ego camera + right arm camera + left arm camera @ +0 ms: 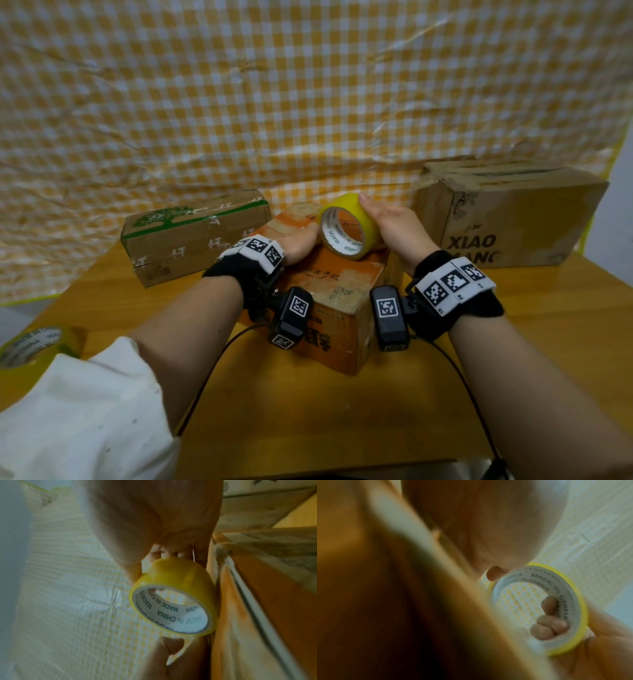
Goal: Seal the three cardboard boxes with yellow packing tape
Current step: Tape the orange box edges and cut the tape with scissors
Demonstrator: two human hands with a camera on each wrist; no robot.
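An orange cardboard box (342, 284) stands in the middle of the wooden table. My left hand (301, 240) lies palm down on its top, fingers straight, just left of a yellow tape roll (368, 226). My right hand (394, 222) grips that roll on edge over the box's far end. In the left wrist view its fingers (551, 623) curl through the core of the roll (570, 588). The right wrist view shows the roll (178, 574) against the orange box (257, 601). No pulled-out strip of tape shows.
A brown box with a green tree print (195, 233) lies at the back left. A larger brown box with black lettering (510, 216) stands at the back right. A second tape roll (30, 346) sits at the table's left edge. A checked cloth hangs behind.
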